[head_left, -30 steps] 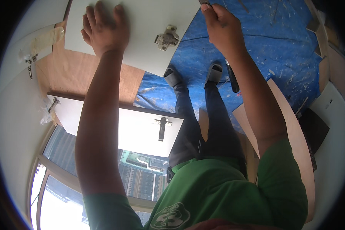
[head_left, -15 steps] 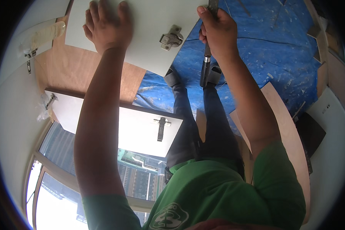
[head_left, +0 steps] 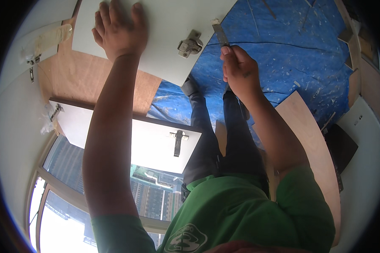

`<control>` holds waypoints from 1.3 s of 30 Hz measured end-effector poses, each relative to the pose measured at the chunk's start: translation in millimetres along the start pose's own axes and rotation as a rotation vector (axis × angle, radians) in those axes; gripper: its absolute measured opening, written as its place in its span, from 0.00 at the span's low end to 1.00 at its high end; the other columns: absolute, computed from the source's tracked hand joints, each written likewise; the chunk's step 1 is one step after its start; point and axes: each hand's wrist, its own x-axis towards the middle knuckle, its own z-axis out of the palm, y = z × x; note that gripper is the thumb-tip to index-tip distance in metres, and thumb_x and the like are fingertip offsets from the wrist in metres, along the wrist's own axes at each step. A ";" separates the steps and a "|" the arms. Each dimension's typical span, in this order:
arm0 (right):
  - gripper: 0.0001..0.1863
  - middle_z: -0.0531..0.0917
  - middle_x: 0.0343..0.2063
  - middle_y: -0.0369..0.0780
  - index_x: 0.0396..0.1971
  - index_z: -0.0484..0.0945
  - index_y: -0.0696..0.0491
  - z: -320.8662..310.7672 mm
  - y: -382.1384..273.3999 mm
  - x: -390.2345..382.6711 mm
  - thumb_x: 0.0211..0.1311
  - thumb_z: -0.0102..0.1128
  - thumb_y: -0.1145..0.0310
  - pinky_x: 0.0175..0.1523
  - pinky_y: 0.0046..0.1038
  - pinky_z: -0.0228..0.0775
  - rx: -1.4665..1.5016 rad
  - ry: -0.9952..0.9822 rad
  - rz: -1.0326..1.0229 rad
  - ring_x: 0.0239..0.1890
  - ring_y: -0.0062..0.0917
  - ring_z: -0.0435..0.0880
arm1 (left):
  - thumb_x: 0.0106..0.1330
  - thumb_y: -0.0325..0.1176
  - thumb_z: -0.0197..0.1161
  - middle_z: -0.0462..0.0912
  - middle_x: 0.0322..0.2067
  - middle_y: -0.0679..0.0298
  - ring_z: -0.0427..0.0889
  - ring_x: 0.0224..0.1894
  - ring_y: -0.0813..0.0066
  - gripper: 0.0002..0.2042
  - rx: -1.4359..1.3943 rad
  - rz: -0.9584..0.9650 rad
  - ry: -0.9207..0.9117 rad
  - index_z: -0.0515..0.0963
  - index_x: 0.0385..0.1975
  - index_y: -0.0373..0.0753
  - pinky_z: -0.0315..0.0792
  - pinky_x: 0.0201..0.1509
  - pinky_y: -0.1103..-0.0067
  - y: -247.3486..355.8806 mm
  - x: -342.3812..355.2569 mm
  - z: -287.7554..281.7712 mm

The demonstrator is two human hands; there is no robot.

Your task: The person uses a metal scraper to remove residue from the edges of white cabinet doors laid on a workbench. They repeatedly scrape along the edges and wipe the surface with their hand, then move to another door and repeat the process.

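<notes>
My left hand [head_left: 119, 31] lies with fingers spread on a white cabinet door panel [head_left: 164, 50]. A metal hinge [head_left: 190, 44] is fixed on this panel near its right edge. My right hand [head_left: 240, 69] is closed around a long flat metal file [head_left: 221, 33]. The file's far end reaches up beside the panel's right edge; whether it touches is hard to tell. My hand and forearm hide its dark handle.
Below the panel is a brown wooden board [head_left: 76, 71]. Another white door [head_left: 156, 145] with hinges lies nearer, beside a window [head_left: 63, 215]. A blue sheet [head_left: 283, 55] covers the floor. A thin plywood piece [head_left: 304, 126] leans at the right.
My right hand has come down toward me, drawing the file with it, so the file's far end now shows by the panel edge. The left hand stays nearly still.
</notes>
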 end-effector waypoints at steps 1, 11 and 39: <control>0.19 0.75 0.13 0.41 0.29 0.77 0.56 0.4 0.4 -0.8 0.78 0.56 0.57 0.23 0.31 0.65 -0.152 0.005 -0.073 0.15 0.27 0.74 | 0.72 0.65 0.47 0.60 0.76 0.59 0.52 0.80 0.58 0.37 0.003 0.001 -0.007 0.63 0.74 0.49 0.43 0.80 0.53 0.8 -0.5 -0.7; 0.19 0.77 0.15 0.47 0.26 0.79 0.58 -7.6 -26.6 30.8 0.76 0.58 0.59 0.27 0.36 0.67 -0.301 0.100 -0.166 0.16 0.37 0.75 | 0.72 0.65 0.48 0.60 0.76 0.62 0.53 0.79 0.59 0.36 0.015 0.005 -0.007 0.63 0.73 0.49 0.43 0.80 0.52 -3.1 -0.2 1.1; 0.20 0.77 0.21 0.34 0.31 0.75 0.54 21.1 21.6 -51.6 0.80 0.52 0.53 0.26 0.21 0.68 0.136 -0.144 0.136 0.19 0.17 0.74 | 0.78 0.55 0.44 0.55 0.78 0.56 0.48 0.81 0.59 0.33 0.118 -0.116 -0.108 0.59 0.76 0.41 0.39 0.84 0.61 23.3 -2.4 -21.9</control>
